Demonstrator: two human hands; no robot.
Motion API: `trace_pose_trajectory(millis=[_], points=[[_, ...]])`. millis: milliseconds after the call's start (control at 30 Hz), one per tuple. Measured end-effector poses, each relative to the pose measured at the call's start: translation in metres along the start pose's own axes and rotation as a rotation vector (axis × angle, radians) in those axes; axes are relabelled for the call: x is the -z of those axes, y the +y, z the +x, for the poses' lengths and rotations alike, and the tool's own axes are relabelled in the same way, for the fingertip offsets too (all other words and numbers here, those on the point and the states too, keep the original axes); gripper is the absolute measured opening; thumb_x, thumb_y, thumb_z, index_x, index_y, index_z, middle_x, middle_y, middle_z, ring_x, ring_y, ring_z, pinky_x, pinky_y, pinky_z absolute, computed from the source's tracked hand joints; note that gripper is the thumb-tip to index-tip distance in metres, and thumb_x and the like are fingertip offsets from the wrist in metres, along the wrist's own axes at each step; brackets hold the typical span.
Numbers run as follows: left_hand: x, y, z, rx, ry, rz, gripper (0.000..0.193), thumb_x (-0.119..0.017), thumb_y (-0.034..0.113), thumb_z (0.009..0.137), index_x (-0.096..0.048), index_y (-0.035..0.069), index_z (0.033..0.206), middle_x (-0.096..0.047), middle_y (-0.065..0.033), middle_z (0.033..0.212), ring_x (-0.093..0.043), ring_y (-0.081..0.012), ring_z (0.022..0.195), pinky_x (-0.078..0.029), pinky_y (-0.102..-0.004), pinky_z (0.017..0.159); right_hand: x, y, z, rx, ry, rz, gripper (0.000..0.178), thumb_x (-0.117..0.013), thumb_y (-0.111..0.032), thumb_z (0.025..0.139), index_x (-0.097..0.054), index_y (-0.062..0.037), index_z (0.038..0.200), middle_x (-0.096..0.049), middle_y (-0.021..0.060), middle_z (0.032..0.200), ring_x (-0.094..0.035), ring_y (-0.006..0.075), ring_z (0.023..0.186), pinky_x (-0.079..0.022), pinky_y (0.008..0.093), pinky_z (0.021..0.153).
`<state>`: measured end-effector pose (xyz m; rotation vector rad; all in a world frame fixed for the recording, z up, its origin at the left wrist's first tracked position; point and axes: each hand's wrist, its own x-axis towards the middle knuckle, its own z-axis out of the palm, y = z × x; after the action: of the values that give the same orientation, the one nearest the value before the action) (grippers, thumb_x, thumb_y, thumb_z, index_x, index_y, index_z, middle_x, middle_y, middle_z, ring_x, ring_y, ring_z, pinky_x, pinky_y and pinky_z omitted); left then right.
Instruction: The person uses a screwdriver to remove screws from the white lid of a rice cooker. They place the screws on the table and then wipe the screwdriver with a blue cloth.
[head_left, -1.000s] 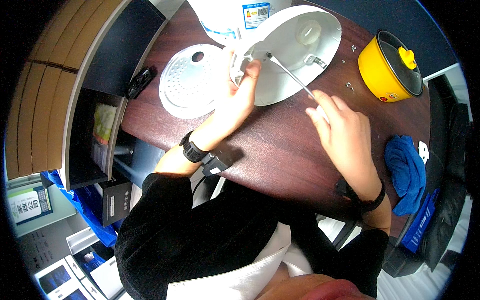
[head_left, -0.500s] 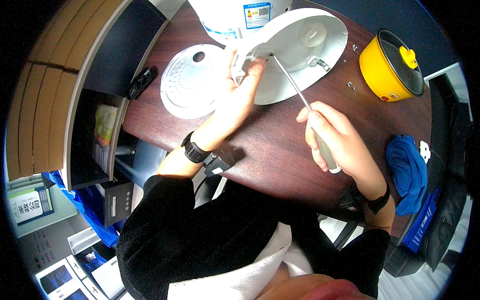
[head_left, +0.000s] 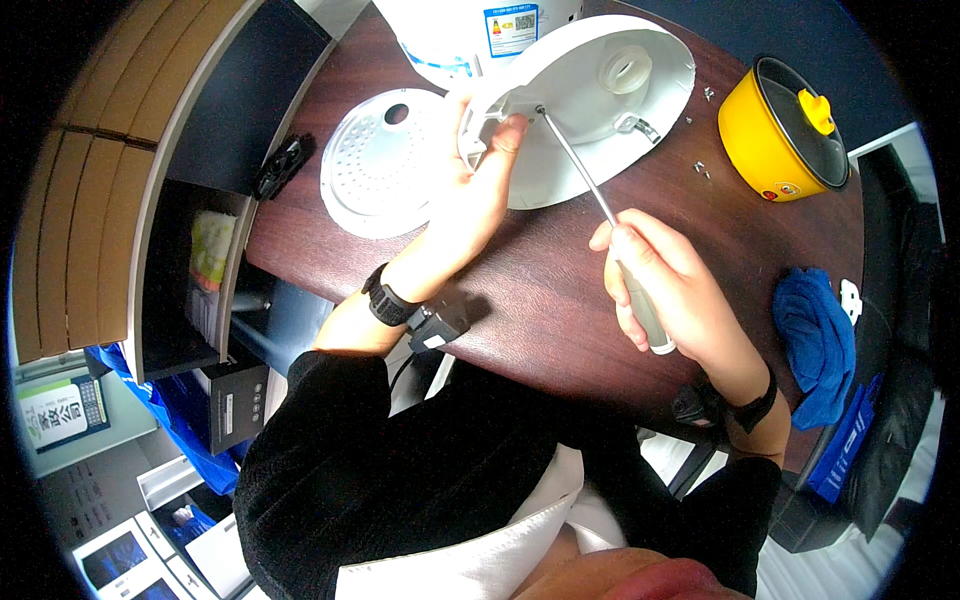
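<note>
My left hand (head_left: 478,205) grips the near-left edge of a white domed lid (head_left: 605,105), its thumb pressed beside a hinge-like fitting. The lid stands tilted with its hollow inside toward me. My right hand (head_left: 672,285) is closed round the grey handle of a screwdriver (head_left: 583,168). The tip meets a small hole or screw inside the lid, close to my left thumb; which one I cannot tell. Within the lid are a translucent round cap (head_left: 625,70) and a small metal clip (head_left: 637,127). A white perforated disc (head_left: 360,165) lies left of my left hand.
Behind the lid stands a white appliance body (head_left: 435,35). Several small screws (head_left: 702,170) lie on the brown table (head_left: 530,320). A yellow pot (head_left: 770,140) is at the right, above a blue cloth (head_left: 815,345). A black object (head_left: 284,166) lies near the left edge.
The screwdriver handle has shifted slightly down and left, and my right fingers have moved around it. The lid and my left hand stay almost still.
</note>
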<state>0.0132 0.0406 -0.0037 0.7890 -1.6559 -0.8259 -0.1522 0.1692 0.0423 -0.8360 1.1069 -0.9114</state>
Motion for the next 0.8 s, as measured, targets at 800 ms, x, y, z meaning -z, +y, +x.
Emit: trace_pose_trajectory(millis=[800], points=[[0.004, 0.002, 0.003, -0.045, -0.017, 0.067, 0.029, -0.064, 0.023, 0.088, -0.057, 0.005, 0.11, -0.063, -0.0068, 0.091, -0.058, -0.0139, 0.083, -0.047, -0.0289, 0.074, 0.012, -0.005, 0.0, 0.571, 0.447, -1.308, 0.022, -0.059, -0.022, 0.089, -0.053, -0.0055, 0.102, -0.061, 0.0148, 0.07, -0.061, 0.035, 0.06, -0.049, 0.0416, 0.052]])
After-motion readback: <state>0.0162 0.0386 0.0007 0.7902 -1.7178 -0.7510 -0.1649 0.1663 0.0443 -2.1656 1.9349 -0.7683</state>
